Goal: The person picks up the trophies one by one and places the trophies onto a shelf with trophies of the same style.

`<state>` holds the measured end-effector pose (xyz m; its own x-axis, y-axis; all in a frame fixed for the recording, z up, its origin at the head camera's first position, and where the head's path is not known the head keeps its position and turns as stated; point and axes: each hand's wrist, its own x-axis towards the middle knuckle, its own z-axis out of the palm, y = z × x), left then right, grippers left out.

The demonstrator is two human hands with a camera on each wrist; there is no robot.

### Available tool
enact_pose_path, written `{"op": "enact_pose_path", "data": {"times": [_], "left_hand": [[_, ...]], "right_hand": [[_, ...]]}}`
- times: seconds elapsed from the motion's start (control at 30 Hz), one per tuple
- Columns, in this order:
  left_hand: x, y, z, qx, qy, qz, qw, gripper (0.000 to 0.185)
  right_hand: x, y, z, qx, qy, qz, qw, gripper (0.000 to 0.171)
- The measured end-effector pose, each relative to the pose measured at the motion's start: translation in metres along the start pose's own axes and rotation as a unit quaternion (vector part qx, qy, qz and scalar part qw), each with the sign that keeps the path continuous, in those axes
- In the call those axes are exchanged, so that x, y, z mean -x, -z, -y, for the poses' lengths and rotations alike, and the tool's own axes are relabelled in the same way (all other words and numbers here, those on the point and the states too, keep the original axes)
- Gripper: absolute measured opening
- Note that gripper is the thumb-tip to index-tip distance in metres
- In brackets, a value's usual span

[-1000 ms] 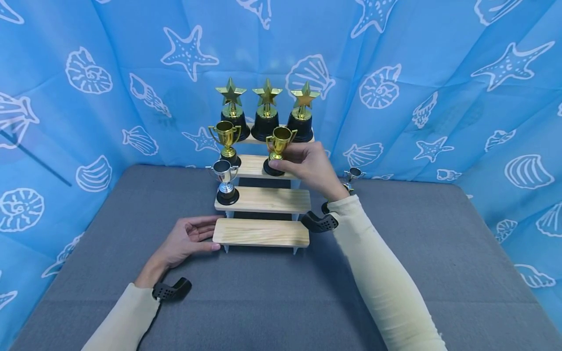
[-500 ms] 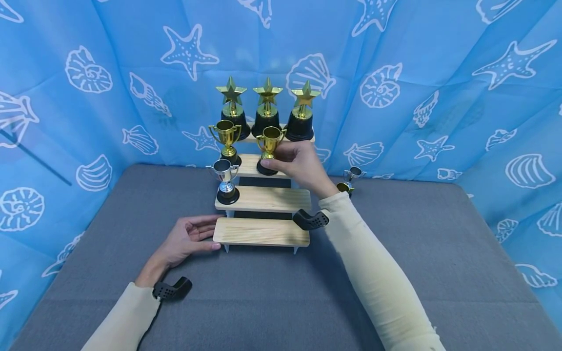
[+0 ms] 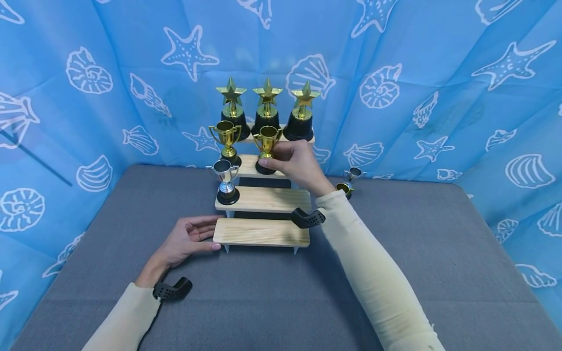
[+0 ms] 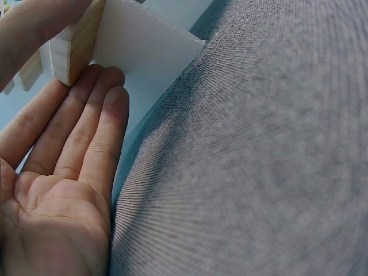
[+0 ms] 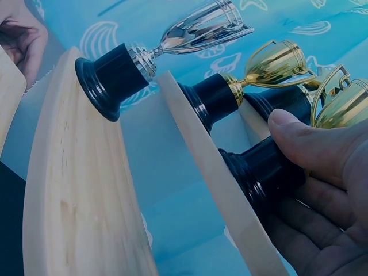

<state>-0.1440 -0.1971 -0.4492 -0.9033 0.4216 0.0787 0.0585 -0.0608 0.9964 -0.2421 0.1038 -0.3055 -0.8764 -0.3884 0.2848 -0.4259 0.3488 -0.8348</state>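
My right hand point(image 3: 303, 165) pinches a small gold trophy cup point(image 3: 267, 139) between thumb and fingers. Its black base point(image 5: 267, 172) meets the second step from the top of a wooden stepped stand point(image 3: 263, 231) in the right wrist view. Left of it on that step stands a matching gold trophy cup point(image 3: 226, 134). One step lower, a silver trophy cup point(image 3: 225, 178) is at the left end. My left hand point(image 3: 186, 239) has straight fingers, their tips touching the left end of the lowest board; in the left wrist view the palm point(image 4: 52, 218) shows with nothing in it.
Three gold star trophies point(image 3: 267, 105) with black bases line the top step. On the grey cloth right of the stand, a silver cup point(image 3: 353, 173) and a gold cup point(image 3: 344, 188) are partly hidden by my right arm. A blue seashell curtain point(image 3: 408, 131) hangs behind.
My right hand has moved left along the second step with the gold trophy cup, bringing it closer to the other gold cup. The left hand stays at the lowest board.
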Motion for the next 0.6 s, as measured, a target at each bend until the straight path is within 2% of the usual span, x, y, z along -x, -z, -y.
{"op": "enact_pose_path", "data": {"times": [0.3, 0.6], "left_hand": [[-0.0004, 0.0004, 0.0013, 0.007, -0.007, 0.002, 1.0, 0.072], [-0.001, -0.0002, 0.0013, 0.004, -0.007, 0.0, 1.0, 0.072]], "right_hand": [[-0.002, -0.0015, 0.0017, 0.006, -0.015, -0.001, 1.0, 0.027], [-0.0026, -0.0033, 0.0012, 0.019, -0.006, -0.015, 1.0, 0.027]]}}
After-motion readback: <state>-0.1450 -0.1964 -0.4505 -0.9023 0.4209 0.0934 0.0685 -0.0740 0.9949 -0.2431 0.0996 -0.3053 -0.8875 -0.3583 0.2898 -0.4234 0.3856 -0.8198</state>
